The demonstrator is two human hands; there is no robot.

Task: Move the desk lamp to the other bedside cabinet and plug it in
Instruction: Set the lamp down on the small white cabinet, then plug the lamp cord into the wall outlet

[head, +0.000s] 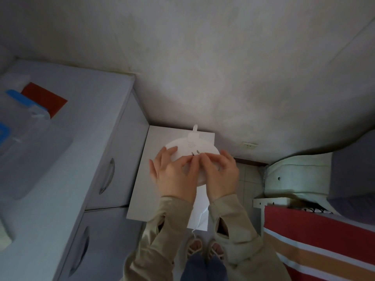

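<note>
The white desk lamp (183, 144) stands on a small white bedside cabinet (142, 191) against the wall. I see its round disc from above, with its neck (195, 128) at the back. My left hand (172, 171) lies over the disc's left side, fingers spread and thumb reaching to the middle. My right hand (221, 173) is curled over the right side, its fingertips pinching the plug (195, 153), whose two metal prongs stick up between my hands. The white cord (199, 218) trails down the cabinet's front. A wall socket (250, 146) sits low on the wall to the right.
A tall white chest of drawers (105, 138) stands on the left, holding clear boxes with blue lids (22, 110) and a red sheet (43, 98). A bed with a red and orange striped cover (324, 240) is on the right. Tiled floor (249, 179) lies between them.
</note>
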